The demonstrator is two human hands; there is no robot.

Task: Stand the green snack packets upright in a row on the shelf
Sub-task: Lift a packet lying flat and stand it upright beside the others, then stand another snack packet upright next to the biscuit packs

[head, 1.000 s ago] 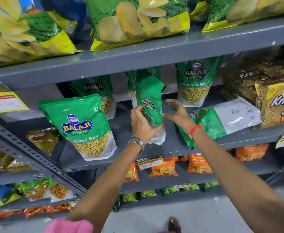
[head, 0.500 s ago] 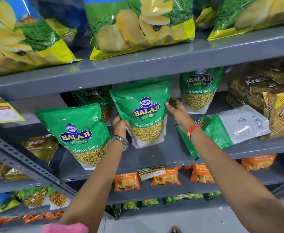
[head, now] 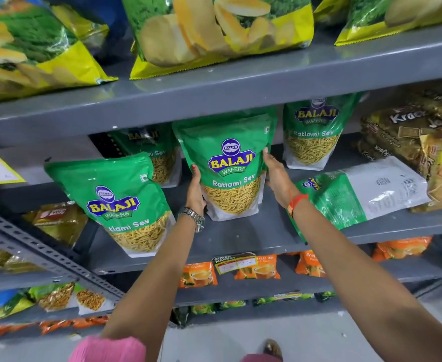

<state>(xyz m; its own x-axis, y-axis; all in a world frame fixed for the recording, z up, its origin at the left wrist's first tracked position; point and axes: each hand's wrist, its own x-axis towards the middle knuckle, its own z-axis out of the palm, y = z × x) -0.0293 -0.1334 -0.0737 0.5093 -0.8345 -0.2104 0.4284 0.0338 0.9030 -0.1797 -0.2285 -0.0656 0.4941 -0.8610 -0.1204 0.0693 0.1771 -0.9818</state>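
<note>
A green Balaji Ratlami Sev packet (head: 227, 165) stands upright, label forward, on the grey middle shelf (head: 240, 236). My left hand (head: 195, 190) grips its left edge and my right hand (head: 276, 175) grips its right edge. To the left, at the shelf front, another green packet (head: 118, 202) stands upright. Two more stand at the back: one (head: 153, 150) partly hidden behind the front ones, and one (head: 312, 129) to the right. A fifth green packet (head: 358, 197) lies flat on its side at the right, its white back showing, just under my right wrist.
Large chip bags (head: 214, 30) fill the shelf above. Brown cracker packs (head: 408, 137) crowd the right end of the middle shelf. Dark gold packets (head: 58, 220) sit at the left. Orange tea packets (head: 256, 267) line the shelf below, behind a price tag (head: 234, 261).
The packet between my hands was turned from edge-on to face forward, and now stands a little further back on the shelf. Both hands stayed on its sides.
</note>
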